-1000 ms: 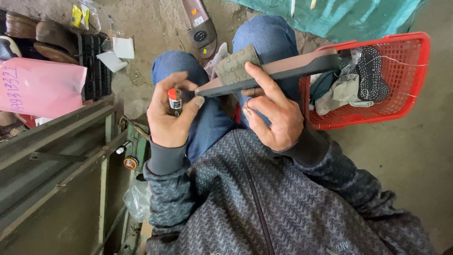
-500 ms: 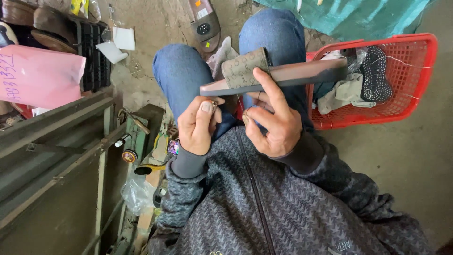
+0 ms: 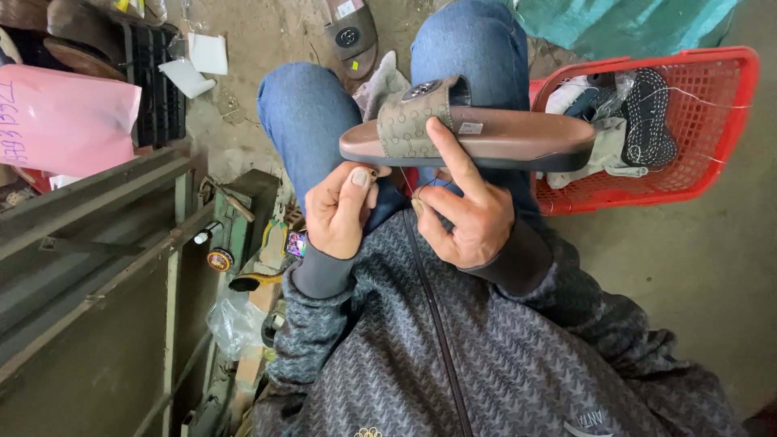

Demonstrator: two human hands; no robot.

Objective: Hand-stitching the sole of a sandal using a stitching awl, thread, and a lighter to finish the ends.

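A brown slide sandal (image 3: 518,137) with a patterned tan strap (image 3: 413,121) is held level over my lap. My right hand (image 3: 469,218) grips it from below, with the index finger lying up along the strap. My left hand (image 3: 340,210) sits under the sandal's left end, thumb and fingertips pinched on a small dark thing (image 3: 373,171) that is too small to make out. A thin thread (image 3: 414,188) runs between the two hands. My knees in blue jeans (image 3: 312,113) are behind the sandal.
A red plastic basket (image 3: 728,121) with cloths and a dark stitched insole stands at the right. Another sandal (image 3: 350,36) lies on the dirt floor ahead. A pink bag (image 3: 69,117), a green metal frame (image 3: 105,267) and small tins crowd the left side.
The sandal has been turned from a tilted edge-on pose to level. My left hand held a red-capped tube a second ago; that tube is gone from view and the fingers now pinch under the sandal.
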